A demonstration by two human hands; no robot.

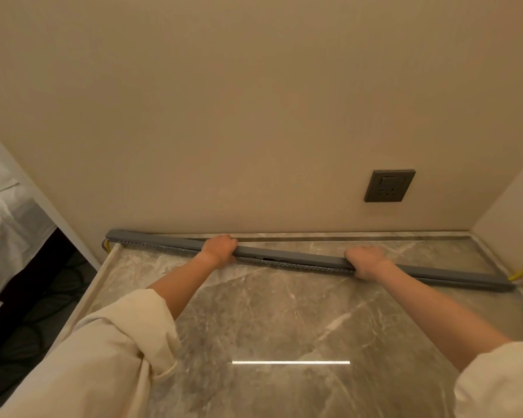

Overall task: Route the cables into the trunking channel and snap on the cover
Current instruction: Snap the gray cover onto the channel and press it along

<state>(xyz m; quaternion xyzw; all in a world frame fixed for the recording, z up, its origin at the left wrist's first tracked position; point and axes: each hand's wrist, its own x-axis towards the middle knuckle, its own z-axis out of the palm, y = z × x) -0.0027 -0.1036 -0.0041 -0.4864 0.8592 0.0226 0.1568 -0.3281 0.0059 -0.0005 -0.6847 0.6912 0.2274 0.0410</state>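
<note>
Both hands, left hand [219, 248] and right hand [367, 262], press closed onto the long grey plastic trunking cover [299, 257] on the marble counter [269, 312] by the wall; likely light, flexy, so grip mid-span.

Beige wall [254, 101] fills upper frame, warm dim light; dark grey socket [389, 186] low right. Grey veined marble top [269, 312] below, bright light streak [290, 362] reflected near front. White bedding [6, 212] at left, dark floor [21, 336] beneath
</note>
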